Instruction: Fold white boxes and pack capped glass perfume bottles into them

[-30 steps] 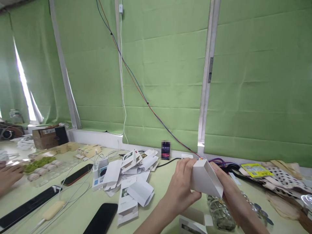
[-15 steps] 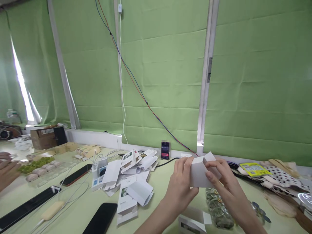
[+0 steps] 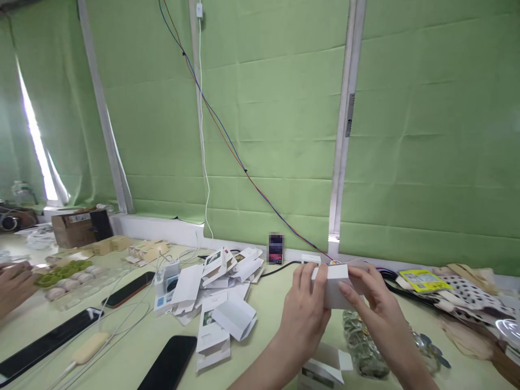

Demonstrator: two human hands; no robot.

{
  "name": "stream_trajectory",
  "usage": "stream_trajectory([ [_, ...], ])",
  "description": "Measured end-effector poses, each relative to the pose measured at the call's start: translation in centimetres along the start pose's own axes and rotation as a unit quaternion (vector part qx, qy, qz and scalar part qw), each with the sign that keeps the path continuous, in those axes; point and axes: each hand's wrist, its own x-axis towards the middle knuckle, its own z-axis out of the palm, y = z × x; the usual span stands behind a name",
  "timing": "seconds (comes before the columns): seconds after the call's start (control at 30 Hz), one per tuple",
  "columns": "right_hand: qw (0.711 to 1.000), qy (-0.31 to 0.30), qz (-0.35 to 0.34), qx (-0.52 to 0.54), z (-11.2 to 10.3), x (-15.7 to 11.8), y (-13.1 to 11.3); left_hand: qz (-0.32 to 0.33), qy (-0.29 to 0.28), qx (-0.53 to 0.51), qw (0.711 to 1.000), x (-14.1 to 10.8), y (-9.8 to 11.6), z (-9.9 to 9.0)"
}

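Between my two hands, above the table, is a small white box (image 3: 338,287). My left hand (image 3: 305,298) grips its left side, fingers over the top. My right hand (image 3: 376,298) has its fingers at the box's right and back edge, with the thumb on the near face. Below the hands stands another white carton (image 3: 323,371) with raised flaps and a dark picture on its side. A clear-wrapped bundle of greenish items (image 3: 361,346) lies under my right hand. Left of my hands is a pile of white folded cartons (image 3: 215,303).
Black phones (image 3: 168,363) and white cables lie at the left, near a tray of pink and green items (image 3: 71,281). Another person's hand (image 3: 16,287) shows at the far left. A phone (image 3: 275,249) leans at the wall. A yellow packet (image 3: 424,280) and spotted cloth lie right.
The box has tipped and its raised flap no longer stands up above it. My left fingers have moved onto its top, and the other person's hand has shifted slightly.
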Motion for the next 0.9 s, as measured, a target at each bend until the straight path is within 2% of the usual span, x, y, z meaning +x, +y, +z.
stream_trajectory([
  [0.2,1.000,0.013,0.002,0.002,0.0,0.0,0.1,0.006,-0.003,0.017,1.000,0.1,0.3,-0.1],
  [0.37,0.997,0.059,0.002,0.049,0.2,-0.1,0.6,-0.005,-0.016,0.002,1.000,0.0,0.5,-0.2],
  [0.57,0.998,0.018,-0.050,-0.029,-0.2,-0.2,-0.1,-0.002,-0.015,0.004,1.000,-0.1,0.4,-0.3],
  [0.9,0.999,0.023,-0.034,-0.018,-0.3,-0.1,-0.6,0.008,-0.024,0.031,0.999,-0.2,0.7,-0.5],
])
